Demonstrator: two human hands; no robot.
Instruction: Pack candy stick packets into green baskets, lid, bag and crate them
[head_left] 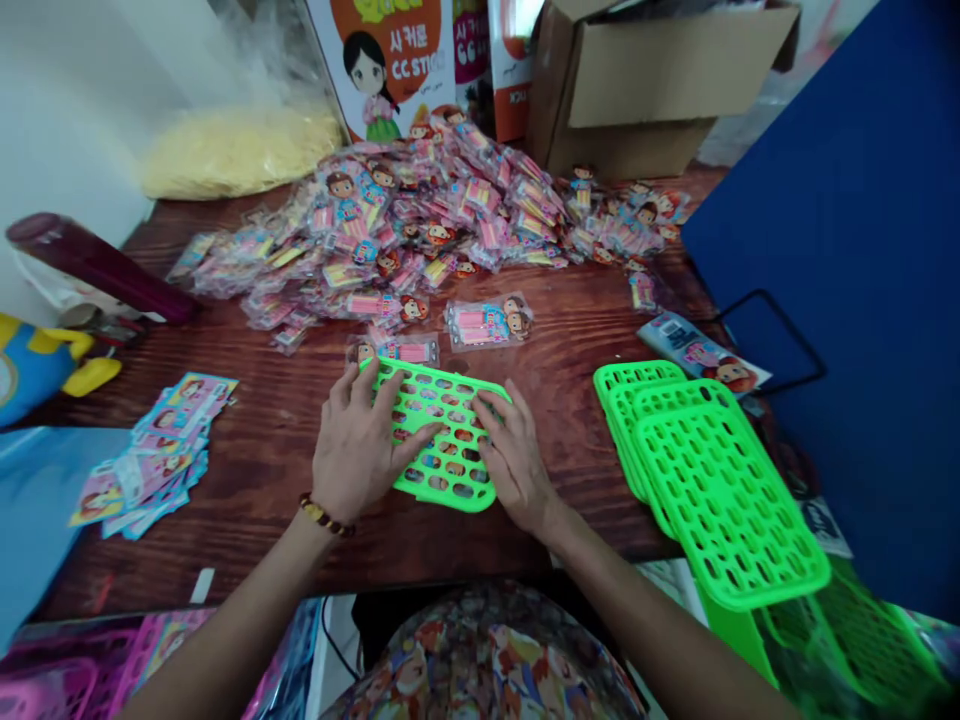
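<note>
Two bare hands, both mine, meet at one light-green perforated panel (pixel 454 455), which lies just in front of me at the middle of the dark wooden table (pixel 262 430); my left hand (pixel 356 440) lies over its left side, the fingers a little spread along the far left part and the thumb stretched inward across the holes; my right hand (pixel 517 465) lies at its right side, the fingers bent over the edge and onto the upper face; whether either set of fingers also grips from beneath, I cannot tell. Printed colours show through the oval holes; a beaded bracelet (pixel 326 515) circles my left wrist.

Just beyond the panel lie two clear packets, one (pixel 487 322) whole in view, the other (pixel 412 349) close against the panel's far edge; behind them spreads a large heap of similar packets (pixel 465 200), backed by a printed carton (pixel 390 60) and an open cardboard box (pixel 652 80); a bag of pale yellow material (pixel 240 155) lies at the far left. Nearer, on the left, rest overlapping printed cards (pixel 161 450) and a dark red cylinder (pixel 97 260), tilted; on the right, more green panels (pixel 727 490) overlap at the table's edge.
</note>
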